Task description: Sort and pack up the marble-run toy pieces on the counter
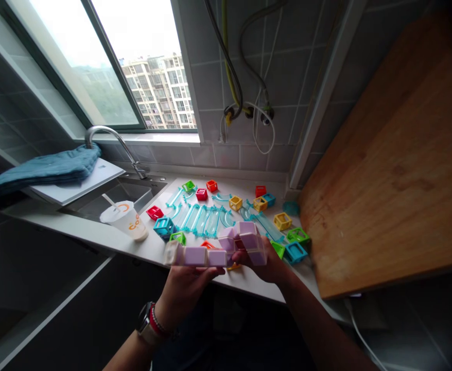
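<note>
In front of me, just above the counter's near edge, is a purple chain of blocks (195, 256) with pale seams. It runs straight on the left and bends into a raised, angled cluster on the right. My left hand (183, 288) holds the straight part from below, thumb along its lower side. Around the bent right end is my right hand (262, 265), its fingers partly hidden behind the blocks. Beyond the chain lie clear blue track pieces (203, 220), and open-sided cubes such as a blue cube (164, 227) and a yellow cube (282, 221).
A plastic cup (127, 220) with a straw stands at the left by the sink (133, 191). A blue cloth (52, 167) lies on a white board (75, 186). On the right leans a large wooden board (388, 170). The faucet (114, 135) rises below the window.
</note>
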Action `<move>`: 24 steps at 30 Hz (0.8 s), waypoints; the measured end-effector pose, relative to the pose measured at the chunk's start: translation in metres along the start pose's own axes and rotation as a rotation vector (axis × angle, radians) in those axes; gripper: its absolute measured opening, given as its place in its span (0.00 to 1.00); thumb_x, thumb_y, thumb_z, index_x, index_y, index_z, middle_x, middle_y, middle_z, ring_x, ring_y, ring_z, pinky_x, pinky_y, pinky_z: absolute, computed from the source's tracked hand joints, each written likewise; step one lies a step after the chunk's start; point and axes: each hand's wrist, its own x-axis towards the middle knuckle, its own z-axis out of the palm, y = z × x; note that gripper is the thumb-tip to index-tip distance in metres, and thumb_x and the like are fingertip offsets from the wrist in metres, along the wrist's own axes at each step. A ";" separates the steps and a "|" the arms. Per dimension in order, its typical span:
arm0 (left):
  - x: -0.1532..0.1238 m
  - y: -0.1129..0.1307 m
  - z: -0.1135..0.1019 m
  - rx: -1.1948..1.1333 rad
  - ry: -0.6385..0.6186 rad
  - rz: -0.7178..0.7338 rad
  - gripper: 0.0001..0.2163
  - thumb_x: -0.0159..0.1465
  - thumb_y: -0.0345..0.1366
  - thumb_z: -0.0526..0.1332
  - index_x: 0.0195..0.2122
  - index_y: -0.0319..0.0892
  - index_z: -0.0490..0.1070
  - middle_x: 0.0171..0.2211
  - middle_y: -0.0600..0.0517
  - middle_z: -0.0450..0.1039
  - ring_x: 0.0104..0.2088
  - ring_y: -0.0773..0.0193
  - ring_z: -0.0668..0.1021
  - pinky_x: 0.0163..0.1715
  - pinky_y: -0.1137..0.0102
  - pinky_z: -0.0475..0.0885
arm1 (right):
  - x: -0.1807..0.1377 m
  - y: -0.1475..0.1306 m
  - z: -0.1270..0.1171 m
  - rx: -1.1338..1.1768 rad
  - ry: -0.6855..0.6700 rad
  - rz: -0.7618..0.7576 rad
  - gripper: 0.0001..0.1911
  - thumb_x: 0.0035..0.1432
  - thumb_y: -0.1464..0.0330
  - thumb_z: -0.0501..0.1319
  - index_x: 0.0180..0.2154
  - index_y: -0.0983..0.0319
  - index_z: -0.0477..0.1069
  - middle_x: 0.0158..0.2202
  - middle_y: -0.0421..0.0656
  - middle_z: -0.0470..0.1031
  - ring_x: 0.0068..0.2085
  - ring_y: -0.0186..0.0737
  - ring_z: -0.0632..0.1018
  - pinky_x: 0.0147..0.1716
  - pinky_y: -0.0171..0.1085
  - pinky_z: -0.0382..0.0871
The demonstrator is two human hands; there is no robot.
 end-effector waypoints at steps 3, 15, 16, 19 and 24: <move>-0.002 -0.001 0.005 -0.112 0.013 -0.056 0.09 0.62 0.43 0.72 0.35 0.42 0.85 0.34 0.45 0.85 0.35 0.50 0.86 0.39 0.59 0.85 | -0.001 0.000 0.001 -0.024 0.006 -0.034 0.15 0.57 0.56 0.74 0.31 0.60 0.77 0.29 0.40 0.73 0.30 0.39 0.73 0.32 0.38 0.72; -0.004 0.023 0.008 -0.283 -0.024 -0.172 0.15 0.62 0.47 0.72 0.39 0.38 0.84 0.37 0.44 0.85 0.37 0.48 0.86 0.36 0.57 0.87 | -0.006 0.010 0.015 0.053 0.041 0.012 0.15 0.62 0.56 0.71 0.37 0.61 0.77 0.28 0.41 0.77 0.28 0.38 0.78 0.27 0.36 0.72; -0.004 0.023 0.006 -0.291 -0.043 -0.180 0.16 0.62 0.47 0.71 0.39 0.38 0.84 0.38 0.44 0.85 0.37 0.48 0.87 0.37 0.57 0.87 | -0.006 0.010 0.016 0.060 0.041 0.008 0.15 0.62 0.56 0.71 0.38 0.61 0.77 0.29 0.41 0.77 0.28 0.37 0.78 0.27 0.36 0.72; -0.005 0.019 0.005 -0.252 -0.013 -0.147 0.14 0.62 0.45 0.72 0.39 0.39 0.85 0.37 0.44 0.86 0.37 0.48 0.87 0.37 0.58 0.87 | -0.005 0.013 0.021 0.129 0.051 0.020 0.15 0.62 0.56 0.70 0.41 0.61 0.78 0.30 0.42 0.79 0.28 0.37 0.78 0.27 0.36 0.73; -0.009 0.004 0.006 -0.012 0.152 -0.040 0.06 0.60 0.40 0.74 0.36 0.44 0.87 0.34 0.46 0.86 0.35 0.48 0.87 0.40 0.58 0.85 | -0.005 0.016 0.036 0.183 0.227 0.068 0.16 0.60 0.55 0.72 0.41 0.59 0.79 0.31 0.41 0.79 0.25 0.36 0.77 0.25 0.36 0.74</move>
